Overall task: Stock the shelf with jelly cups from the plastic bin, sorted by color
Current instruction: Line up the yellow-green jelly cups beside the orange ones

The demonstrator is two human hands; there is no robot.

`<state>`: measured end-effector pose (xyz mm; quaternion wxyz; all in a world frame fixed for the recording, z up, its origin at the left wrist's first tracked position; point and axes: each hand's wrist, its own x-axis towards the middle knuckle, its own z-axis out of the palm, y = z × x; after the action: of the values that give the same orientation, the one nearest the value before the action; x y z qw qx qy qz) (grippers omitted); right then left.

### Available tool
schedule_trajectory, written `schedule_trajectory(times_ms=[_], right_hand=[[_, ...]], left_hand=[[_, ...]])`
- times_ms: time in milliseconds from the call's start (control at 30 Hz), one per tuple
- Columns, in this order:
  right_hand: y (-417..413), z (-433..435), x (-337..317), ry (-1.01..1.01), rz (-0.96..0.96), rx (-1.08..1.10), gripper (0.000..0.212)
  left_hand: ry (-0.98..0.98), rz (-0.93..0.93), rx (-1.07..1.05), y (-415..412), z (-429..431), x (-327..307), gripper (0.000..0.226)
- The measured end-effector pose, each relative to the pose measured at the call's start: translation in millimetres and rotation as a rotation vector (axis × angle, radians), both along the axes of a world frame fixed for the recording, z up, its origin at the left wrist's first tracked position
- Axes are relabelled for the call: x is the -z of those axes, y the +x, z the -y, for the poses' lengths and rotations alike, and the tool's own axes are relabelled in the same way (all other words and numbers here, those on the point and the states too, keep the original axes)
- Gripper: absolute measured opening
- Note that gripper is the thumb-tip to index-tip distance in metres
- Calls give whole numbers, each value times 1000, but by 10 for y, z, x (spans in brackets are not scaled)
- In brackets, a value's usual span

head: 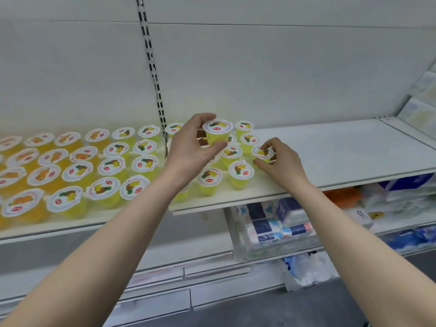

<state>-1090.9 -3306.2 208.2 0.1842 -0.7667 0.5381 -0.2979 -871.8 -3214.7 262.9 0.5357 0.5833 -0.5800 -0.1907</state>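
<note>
Curled fingers of the left grip (188, 147) had hold of a small translucent yellow plastic jelly cup (217, 134) with a white printed foil lid. The thumb sat against its near side and the fingers hooked over the far rim. The cup was upright, above and in front of other cups of the same kind.

To its right, the right grip (280, 159) pinched a second yellow jelly cup (263, 154) between thumb and fingertips, fingers bent over the lid. This cup sat low at the right edge of the group. Whether its base touched the board could not be told.

Both cups were over the flat white metal shelf (330, 149), whose right part lay bare. Just left of and nearer than the right grip stood a cluster of matching yellow cups (240, 173), close together and lids up.

Beyond a black-slotted white upright (151, 64), on the neighbouring board to the left, more yellow cups (111, 187) stood in rows. Farther left were rows of orange jelly cups (22, 204) with the same white lids. The two colours sat side by side, each in its own block.

Behind everything rose a plain white back panel (259, 67). On the lower shelf, under the right board, lay clear-wrapped packs printed in blue and white (276, 223) and, farther right, an orange pack (342, 197), blurred.
</note>
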Motion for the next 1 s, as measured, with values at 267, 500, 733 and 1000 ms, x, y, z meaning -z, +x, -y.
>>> schedule_trajectory(times_ms=[267,500,733,1000], right_hand=[[-229,135,-78,5,-99,-189,30],[-444,212,-323,-105,-50,-264,33],[-357,-110,-689,-9,291,-480,29],[-448,-108,-606,2,213,-525,23]], left_hand=[[-10,-13,-111,-330,2,47,52],[-54,2,-176,-625,-86,93,56],[-21,68,-202,-979,-89,115,77],[19,342,-220,-1067,-96,284,76]])
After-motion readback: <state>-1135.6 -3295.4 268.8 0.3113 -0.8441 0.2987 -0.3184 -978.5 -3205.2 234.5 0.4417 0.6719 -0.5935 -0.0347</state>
